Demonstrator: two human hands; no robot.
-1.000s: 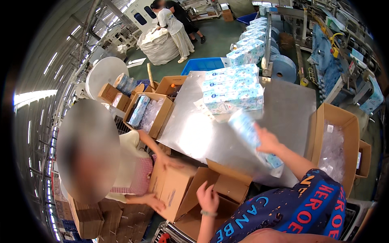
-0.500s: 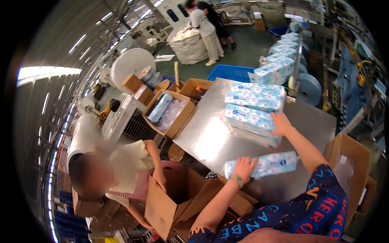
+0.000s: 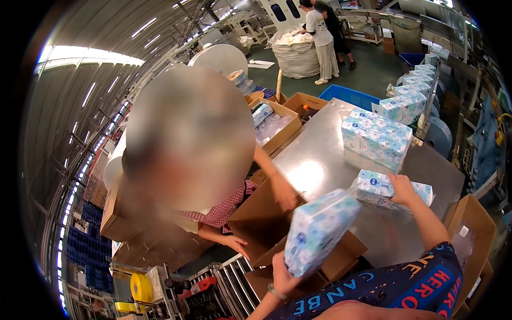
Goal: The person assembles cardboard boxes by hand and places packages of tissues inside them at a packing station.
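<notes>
Lifted off the table since half a second ago, one blue-and-white floral pack point(image 3: 320, 229) now hangs in the person's left hand point(image 3: 285, 274), above the open cartons; its long axis slants from the grip at its lower left up toward the upper right, the far end aimed at the table. The right hand point(image 3: 402, 190), which had been at the grouped packs, now clasps a second pack point(image 3: 374, 185) from above, thumb and fingers around its middle; that one lies apart from the group, its long axis running left to right across the table. Beyond it, the remaining block of packs point(image 3: 376, 136) lies in nearly the same direction. All these are over or near the shiny metal table point(image 3: 386, 232), with a glare spot on its left part. At the person's left, a co-worker point(image 3: 216, 213) has both hands at an open brown carton point(image 3: 256, 224), beside a roller conveyor point(image 3: 234, 285). Farther off are a blue bin point(image 3: 349, 96), a row of packs point(image 3: 402, 105), a bulging white sack point(image 3: 296, 57) and two people standing on green floor.
</notes>
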